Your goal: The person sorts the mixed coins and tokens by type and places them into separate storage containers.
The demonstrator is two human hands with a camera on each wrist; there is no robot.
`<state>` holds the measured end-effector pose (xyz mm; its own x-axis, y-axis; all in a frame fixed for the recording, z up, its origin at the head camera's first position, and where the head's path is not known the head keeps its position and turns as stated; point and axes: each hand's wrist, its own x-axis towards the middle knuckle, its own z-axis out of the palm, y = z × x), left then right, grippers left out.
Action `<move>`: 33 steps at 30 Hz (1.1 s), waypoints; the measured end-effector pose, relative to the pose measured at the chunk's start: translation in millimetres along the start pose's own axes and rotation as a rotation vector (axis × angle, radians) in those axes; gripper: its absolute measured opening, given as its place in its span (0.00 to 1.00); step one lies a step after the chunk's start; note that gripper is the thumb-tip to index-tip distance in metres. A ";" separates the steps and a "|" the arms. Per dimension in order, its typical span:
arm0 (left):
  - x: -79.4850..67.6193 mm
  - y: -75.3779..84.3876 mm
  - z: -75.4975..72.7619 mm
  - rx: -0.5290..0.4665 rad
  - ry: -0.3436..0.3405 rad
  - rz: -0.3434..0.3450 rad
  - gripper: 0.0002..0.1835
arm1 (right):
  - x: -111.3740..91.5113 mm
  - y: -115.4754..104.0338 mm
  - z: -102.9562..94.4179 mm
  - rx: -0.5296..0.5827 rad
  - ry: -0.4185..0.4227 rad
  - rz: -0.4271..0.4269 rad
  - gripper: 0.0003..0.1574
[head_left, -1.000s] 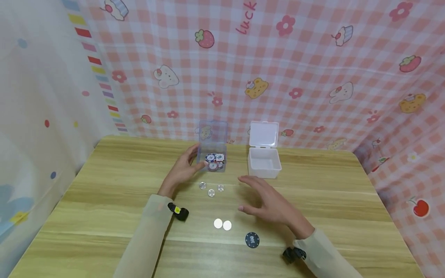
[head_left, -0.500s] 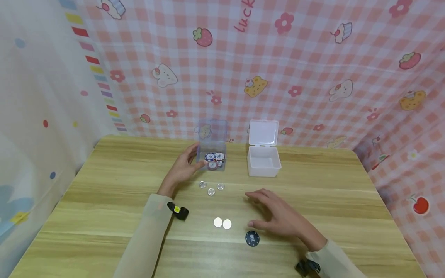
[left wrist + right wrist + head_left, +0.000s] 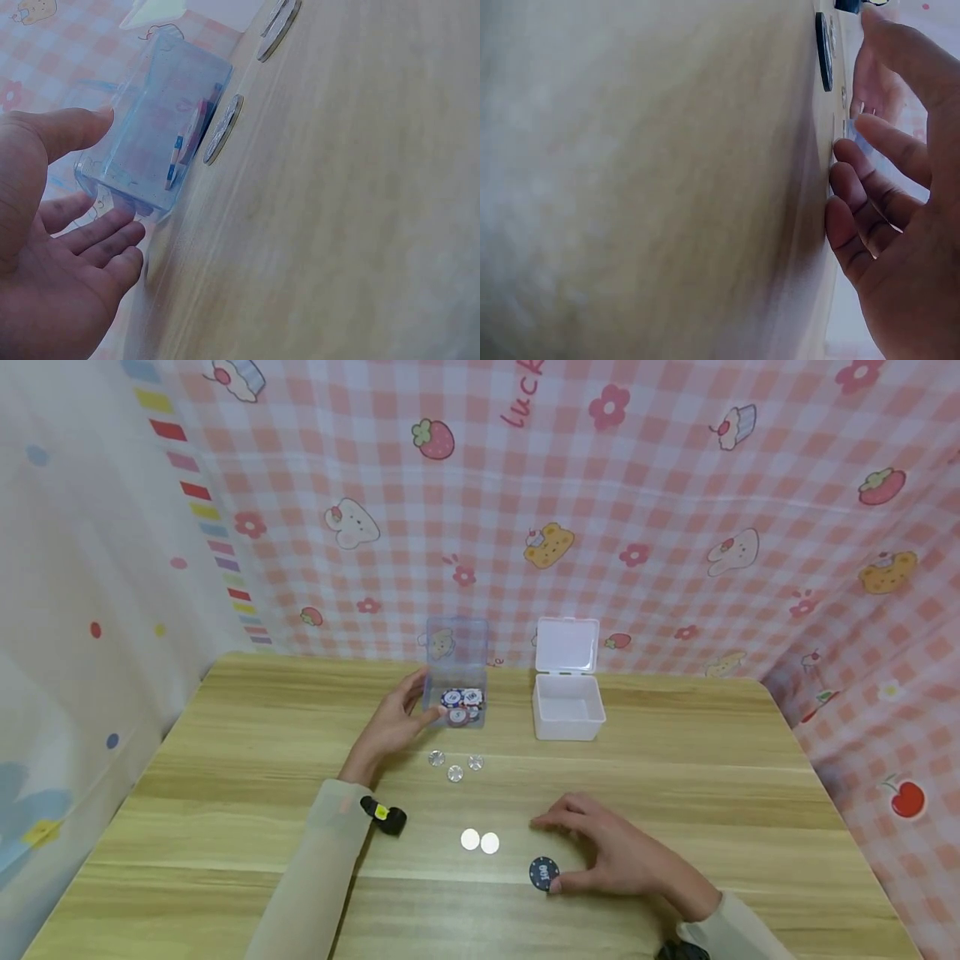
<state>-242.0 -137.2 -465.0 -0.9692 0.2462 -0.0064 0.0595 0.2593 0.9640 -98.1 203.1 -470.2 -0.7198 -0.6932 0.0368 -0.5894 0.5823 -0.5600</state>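
Note:
My left hand (image 3: 393, 718) rests at the left side of a clear bluish plastic box (image 3: 457, 672), its thumb near the front corner and its fingers relaxed along the side. The box's lid stands raised, and several poker chips (image 3: 471, 697) lie inside. Over the table's front right, my right hand (image 3: 622, 856) has its fingers spread and nothing between them. Its thumb tip is right at the edge of a black poker chip (image 3: 543, 872) marked 100, which lies flat. In the right wrist view, the black chip (image 3: 824, 52) appears edge-on, beyond the loosely bent fingers.
A white plastic box (image 3: 568, 727) with its lid raised stands at the back, right of the clear one. Three silvery discs (image 3: 455, 773) lie before the clear box. Two shiny pale discs (image 3: 480, 841) sit left of the black chip. A checked cloth (image 3: 480, 527) hangs behind the table.
My right hand has moved back from near the white box toward the front, down to the black chip. The left hand has stayed at the clear box.

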 end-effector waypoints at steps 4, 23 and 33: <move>5.3 -12.9 -0.3 0.007 0.012 0.007 0.41 | -0.3 0.8 1.6 0.022 -0.018 -0.025 0.38; 0.3 -1.6 1.4 -0.017 0.007 0.020 0.41 | 4.6 -1.5 10.2 0.032 0.001 -0.124 0.29; -8.8 13.4 1.9 -0.005 -0.003 0.026 0.40 | 8.3 -6.3 12.7 0.043 -0.007 -0.150 0.25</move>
<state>-232.2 -134.2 -452.5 -0.9667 0.2555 0.0175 0.0830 0.2478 0.9652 -95.7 188.3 -476.8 -0.6222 -0.7741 0.1166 -0.6736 0.4536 -0.5836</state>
